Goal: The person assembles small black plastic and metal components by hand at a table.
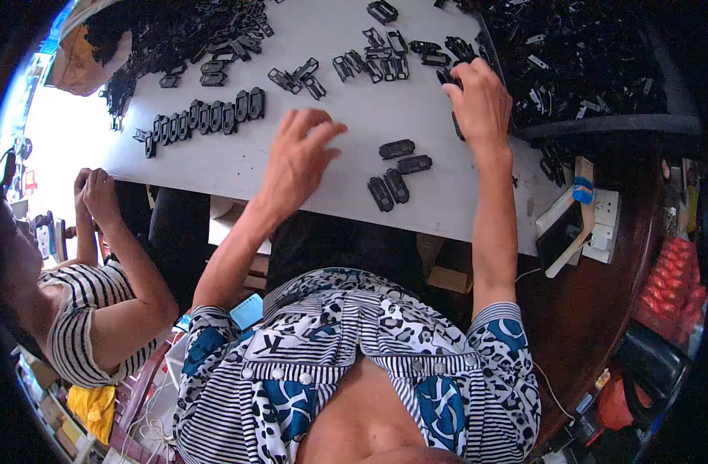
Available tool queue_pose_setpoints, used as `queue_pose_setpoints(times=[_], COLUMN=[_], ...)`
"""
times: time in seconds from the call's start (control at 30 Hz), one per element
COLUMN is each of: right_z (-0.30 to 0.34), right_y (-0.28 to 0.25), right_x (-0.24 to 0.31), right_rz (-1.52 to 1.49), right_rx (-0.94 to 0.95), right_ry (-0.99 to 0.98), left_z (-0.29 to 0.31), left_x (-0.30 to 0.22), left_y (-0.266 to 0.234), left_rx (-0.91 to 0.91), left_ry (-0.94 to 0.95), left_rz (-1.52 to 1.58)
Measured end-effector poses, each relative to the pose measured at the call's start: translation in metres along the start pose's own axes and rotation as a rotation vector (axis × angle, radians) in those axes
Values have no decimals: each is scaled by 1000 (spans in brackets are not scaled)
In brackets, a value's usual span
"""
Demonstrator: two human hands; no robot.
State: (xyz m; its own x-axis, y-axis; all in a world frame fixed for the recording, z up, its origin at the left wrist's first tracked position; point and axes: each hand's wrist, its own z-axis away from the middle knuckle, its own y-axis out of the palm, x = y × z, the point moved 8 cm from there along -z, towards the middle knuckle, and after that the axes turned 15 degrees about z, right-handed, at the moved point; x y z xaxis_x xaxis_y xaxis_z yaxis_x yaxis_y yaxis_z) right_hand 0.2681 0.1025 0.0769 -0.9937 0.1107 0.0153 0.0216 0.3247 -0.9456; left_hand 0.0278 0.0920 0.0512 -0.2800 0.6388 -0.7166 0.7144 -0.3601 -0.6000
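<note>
My left hand [301, 158] hovers over the white table, its fingers apart and bent, nothing in them. At the right, my right hand [481, 100] reaches down among black plastic parts; its thumb and forefinger close about a small black part [446, 77], mostly hidden by the fingers. Another dark part [457, 126] lies partly under this hand. Between my hands lie a few oblong black plastic pieces [396, 185], some side by side. Beyond them is a loose cluster of black clip-like parts [377, 62] with pale frames.
Black parts stand in a row [207, 116] at the left, before a large heap [192, 39]. A dark tray [601, 124] full of small parts is at the far right. A wooden-handled tool [576, 232] with blue tape lies beside a power strip [604, 224]. A person's hands [97, 193] rest at the left edge.
</note>
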Motion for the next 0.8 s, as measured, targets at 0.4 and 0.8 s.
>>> queue_pose_setpoints(times=[0.4,0.8], right_z=[-9,5], right_y=[26,31], right_x=[9,19], right_rz=[-443,-263], right_rx=[95,46], right_ry=[128,-117], left_z=[-50,1], left_x=[23,-31], left_y=[22,29], left_rx=[-92,206], left_ry=[-261,51], left_rz=[488,135])
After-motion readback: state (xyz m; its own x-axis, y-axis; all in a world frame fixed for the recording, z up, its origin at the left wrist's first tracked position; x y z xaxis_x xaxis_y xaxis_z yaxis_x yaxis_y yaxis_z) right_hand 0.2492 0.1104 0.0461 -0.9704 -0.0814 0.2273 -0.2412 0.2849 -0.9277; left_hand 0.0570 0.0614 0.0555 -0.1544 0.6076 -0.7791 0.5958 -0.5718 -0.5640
